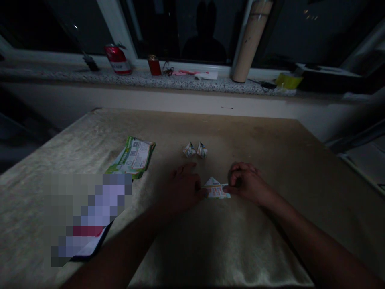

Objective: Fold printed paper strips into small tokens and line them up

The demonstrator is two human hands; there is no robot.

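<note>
Our left hand point(183, 186) lies fairly flat, fingertips pressing the left edge of the half-folded leaflet point(215, 191), near-centre on the table point(270, 136); our right hand point(248, 182) is curled, pinching its right corner; risk, we judge: dim light and uneven pressure could skew or tear the crease; two folded pieces point(195, 149) lie just beyond; leaflet stack point(134, 157) to the left.

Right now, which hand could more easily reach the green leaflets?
Probably the left hand: it rests at the left edge of the folded paper, on the side toward the green leaflets. The right hand pinches the paper's right side, farther away.
</note>
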